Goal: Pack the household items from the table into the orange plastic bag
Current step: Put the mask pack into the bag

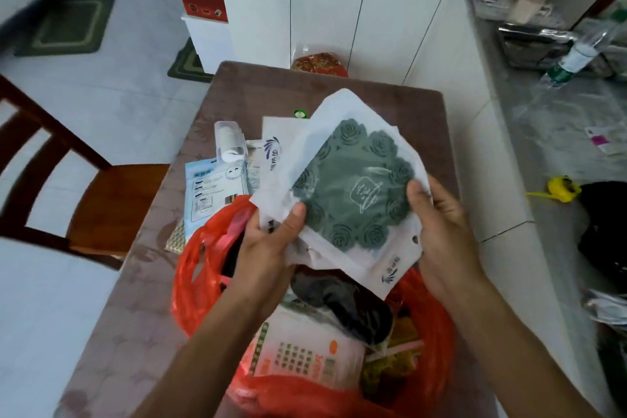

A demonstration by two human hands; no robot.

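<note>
I see both forearms reaching in from the bottom edge, converging over the orange plastic bag (203, 268) on the brown table (339, 85). My left hand (268, 248) is raised with the thumb pressed flat on the front of the packaged green mat (353, 187) and the fingers curled behind it, pinching its lower left edge. My right hand (441, 227) clamps the packet's right edge, thumb on top and fingers underneath. The packet is held above the bag's open mouth, tilted, its long axis running from upper left down to lower right, printed face towards the camera. Inside the bag lie a white printed pack (298, 356) and a dark bundle (346, 305). Behind, a blue-white packet (213, 190) rests on the table.
</note>
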